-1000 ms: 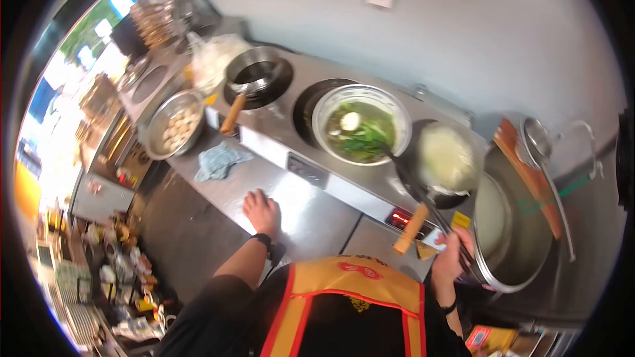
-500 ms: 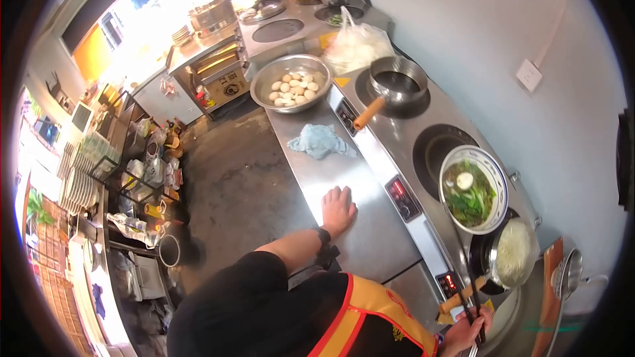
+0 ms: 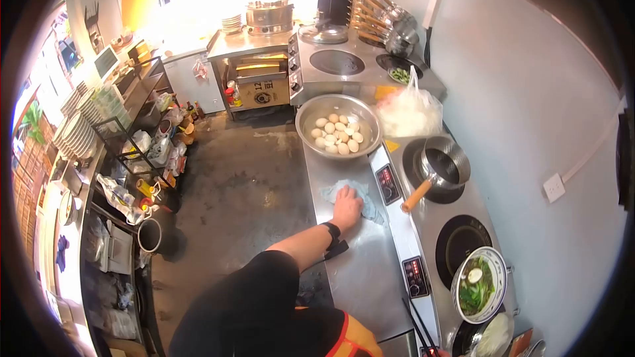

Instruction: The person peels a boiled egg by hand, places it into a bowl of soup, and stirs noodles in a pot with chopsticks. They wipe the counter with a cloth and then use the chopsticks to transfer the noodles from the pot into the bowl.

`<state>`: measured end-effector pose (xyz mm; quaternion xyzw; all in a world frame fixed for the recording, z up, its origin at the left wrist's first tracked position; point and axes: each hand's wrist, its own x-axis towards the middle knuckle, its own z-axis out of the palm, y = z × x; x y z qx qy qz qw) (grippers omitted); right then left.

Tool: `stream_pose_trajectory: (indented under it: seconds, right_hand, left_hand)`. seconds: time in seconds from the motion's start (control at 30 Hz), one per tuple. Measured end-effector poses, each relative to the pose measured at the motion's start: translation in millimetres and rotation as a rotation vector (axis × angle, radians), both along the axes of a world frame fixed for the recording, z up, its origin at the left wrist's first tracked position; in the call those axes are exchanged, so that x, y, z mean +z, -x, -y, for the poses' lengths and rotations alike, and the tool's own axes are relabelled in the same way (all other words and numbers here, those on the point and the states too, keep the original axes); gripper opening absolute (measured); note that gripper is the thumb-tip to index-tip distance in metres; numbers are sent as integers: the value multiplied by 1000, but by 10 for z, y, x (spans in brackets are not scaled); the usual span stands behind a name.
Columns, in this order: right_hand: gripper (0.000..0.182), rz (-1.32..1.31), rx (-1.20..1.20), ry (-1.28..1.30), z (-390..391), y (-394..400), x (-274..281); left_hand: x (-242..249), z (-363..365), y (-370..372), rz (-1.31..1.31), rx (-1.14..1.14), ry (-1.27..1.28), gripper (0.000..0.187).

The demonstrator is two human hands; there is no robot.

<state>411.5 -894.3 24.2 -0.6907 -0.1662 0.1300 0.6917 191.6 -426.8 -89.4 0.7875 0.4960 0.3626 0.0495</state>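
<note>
My left hand [image 3: 348, 207] is on a crumpled light-blue cloth [image 3: 370, 207] lying on the steel counter, its fingers bunched into the fabric. Just beyond it stands a wide metal bowl [image 3: 303, 133] of eggs [image 3: 340, 137]. At the bottom edge, only a sliver of my right hand [image 3: 442, 353] shows, with long dark chopsticks [image 3: 421, 329] rising from it; most of that hand is out of view. Near the chopsticks, a patterned white bowl [image 3: 501, 284] holds leafy greens, broth and an egg half.
A saucepan [image 3: 461, 166] with a wooden handle sits on a cooktop along the right wall. Behind it are a white plastic bag [image 3: 413, 112] and stacked pans [image 3: 397, 33]. A pan of pale noodles [image 3: 496, 337] stands lower right. Shelves with plates [image 3: 79, 135] line the left side.
My left hand has moved forward from the bare counter onto the blue cloth. The view has shifted, so my right hand and chopsticks now sit mostly below the frame.
</note>
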Motion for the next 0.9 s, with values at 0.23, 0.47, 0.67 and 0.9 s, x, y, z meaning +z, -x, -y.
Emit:
stream_pose_trajectory:
  seconds: [0.23, 0.47, 0.67, 0.9]
  right_hand:
    - [36, -59, 53, 211, -189, 268, 257]
    - [25, -30, 226, 302, -975, 387, 141]
    - [24, -194, 124, 90, -1165, 447, 118]
    - [23, 62, 238, 148, -1191, 469, 104]
  left_hand:
    - [485, 622, -368, 904, -498, 753, 10]
    - [1043, 1614, -530, 619, -1533, 885, 31]
    - [832, 1848, -541, 354, -1444, 301, 54]
    - [929, 1782, -687, 298, -1319, -185, 54]
